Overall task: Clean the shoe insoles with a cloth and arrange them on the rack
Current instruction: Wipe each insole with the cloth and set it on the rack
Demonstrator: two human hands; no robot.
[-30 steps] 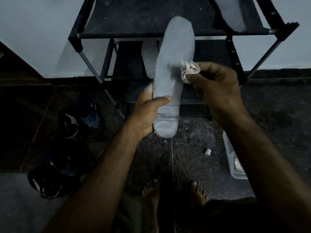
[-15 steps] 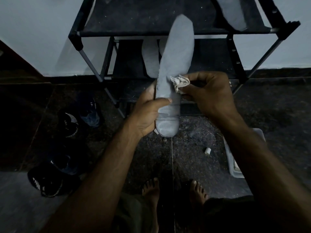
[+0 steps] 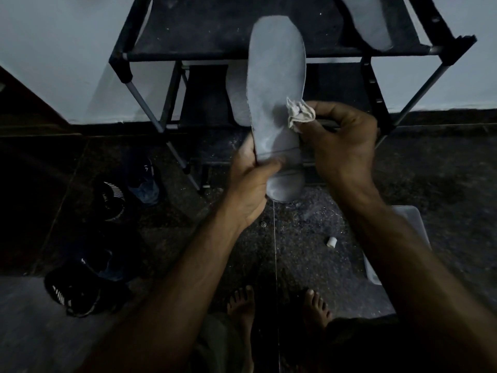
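left hand [image 3: 248, 181] gripping insole [image 3: 277, 84]; right hand [image 3: 341, 146] pinching cloth [image 3: 298, 114]

Person seen from a head-worn camera. Both forearms are bare to the lower edge of the view, with no sleeves, watch, bracelet or rings visible. Left hand [image 3: 248, 181] and right hand [image 3: 340, 146]: bare, ungloved. Both feet are bare, the toes of the left foot [image 3: 242, 305] and the right foot [image 3: 317, 309] showing. At the bottom edge, a dull olive-toned garment [image 3: 220, 343] covers the legs; its cut is unclear in the dim light.
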